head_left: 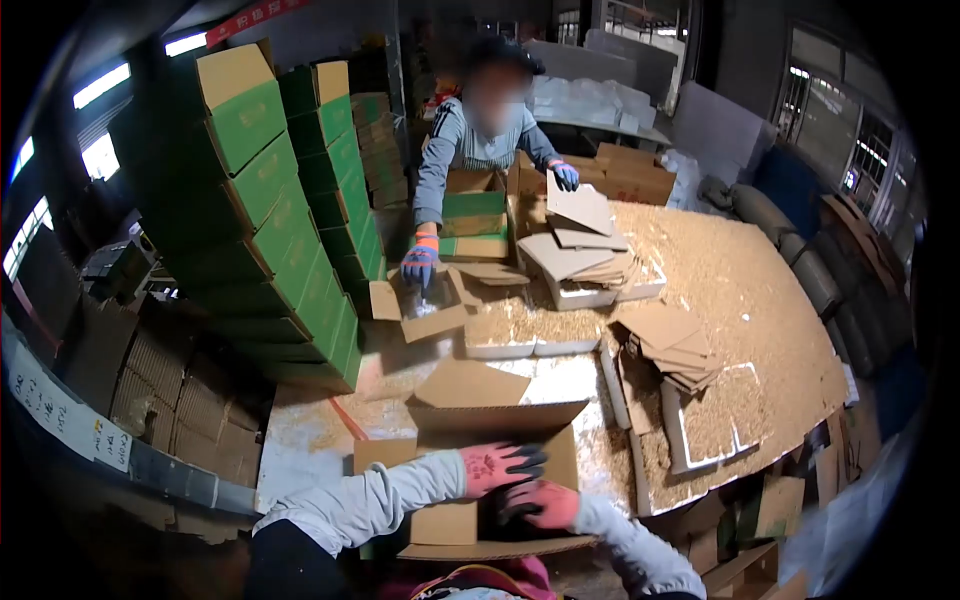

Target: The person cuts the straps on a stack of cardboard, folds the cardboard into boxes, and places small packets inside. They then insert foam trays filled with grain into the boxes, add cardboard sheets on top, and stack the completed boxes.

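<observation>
An open cardboard box (500,415) with its flaps spread stands on the table right in front of me. My left hand (502,468), in a pink glove with black fingers, reaches across the box opening with its fingers stretched out. Just below it and close to its fingertips is my right hand (540,503), gloved alike. The right fingers point left over the dark inside of the box, and their grip is hard to make out. What lies in the box is hidden by shadow and my hands.
Across the table a co-worker (485,130) reaches into a smaller open box (432,322). Tall stacks of green boxes (265,210) rise on the left. Cardboard sheets (668,338) and white foam trays (680,440) lie among wood shavings (740,270) on the right.
</observation>
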Demonstrator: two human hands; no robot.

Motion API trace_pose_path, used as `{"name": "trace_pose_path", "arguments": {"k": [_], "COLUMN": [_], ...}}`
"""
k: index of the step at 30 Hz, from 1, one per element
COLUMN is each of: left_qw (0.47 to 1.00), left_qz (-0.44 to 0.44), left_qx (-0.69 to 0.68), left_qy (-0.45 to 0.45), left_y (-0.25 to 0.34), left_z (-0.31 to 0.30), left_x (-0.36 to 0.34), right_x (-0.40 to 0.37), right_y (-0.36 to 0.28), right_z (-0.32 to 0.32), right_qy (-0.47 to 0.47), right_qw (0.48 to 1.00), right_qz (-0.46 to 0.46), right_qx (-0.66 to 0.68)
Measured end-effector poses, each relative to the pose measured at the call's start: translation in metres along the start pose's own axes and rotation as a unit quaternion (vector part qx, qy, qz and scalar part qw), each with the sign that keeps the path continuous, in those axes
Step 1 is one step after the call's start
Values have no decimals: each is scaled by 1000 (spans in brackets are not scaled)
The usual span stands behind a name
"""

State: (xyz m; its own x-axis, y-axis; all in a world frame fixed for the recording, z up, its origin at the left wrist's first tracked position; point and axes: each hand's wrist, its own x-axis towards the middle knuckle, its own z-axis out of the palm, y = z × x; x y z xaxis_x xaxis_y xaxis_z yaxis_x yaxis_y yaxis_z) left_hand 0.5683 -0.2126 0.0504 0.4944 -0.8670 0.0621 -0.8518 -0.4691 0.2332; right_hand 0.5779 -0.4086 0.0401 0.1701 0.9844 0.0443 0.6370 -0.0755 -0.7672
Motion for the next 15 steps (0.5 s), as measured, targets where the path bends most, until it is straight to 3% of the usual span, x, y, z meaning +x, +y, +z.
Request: {"name": "trace_pose_path", "arguments": {"k": [1,2,3,4,6,7,8,9,10,11,12,15], "left_qw": [1000,999,990,995,984,965,927,917,917,899,760,757], "left_qz": [-7,-12,-57,-32,-28,-130,-132,-133,-118,-162,-353,-413], "left_qx": [-15,-30,-96,-87,-173,-226,-352,-374,-350,-230,-260,-221], "left_qy": [-15,-32,-85,-38,13,-34,-5,42,150,336,479,456], "left_y": [-9,-17,-9,-12,-19,-26,-25,-23,-17,-12,-34,-40], "left_z": [22,33,19,26,33,35,-2,-39,-80,-112,-99,-41], "left_x": [-4,-8,-6,-6,-2,-2,3,5,-3,-14,-27,-83], "right_x": [-24,-57,-66,-65,-56,-40,-34,-24,-13,-15,-22,-25], "right_y": [-31,-24,-47,-64,-36,-36,-11,-5,-1,8,15,19], "right_z": [-35,-43,-52,-49,-14,-18,-11,-9,-6,-1,9,18], "right_qy": [93,96,111,126,199,319,379,391,388,414,428,466], "right_qw": [978,914,865,937,977,944,904,894,851,867,856,839], "right_qz": [46,54,-14,34,0,53,160,208,248,264,276,278], "right_qx": [179,391,489,325,76,60,-118,67,253,81,-87,38]}}
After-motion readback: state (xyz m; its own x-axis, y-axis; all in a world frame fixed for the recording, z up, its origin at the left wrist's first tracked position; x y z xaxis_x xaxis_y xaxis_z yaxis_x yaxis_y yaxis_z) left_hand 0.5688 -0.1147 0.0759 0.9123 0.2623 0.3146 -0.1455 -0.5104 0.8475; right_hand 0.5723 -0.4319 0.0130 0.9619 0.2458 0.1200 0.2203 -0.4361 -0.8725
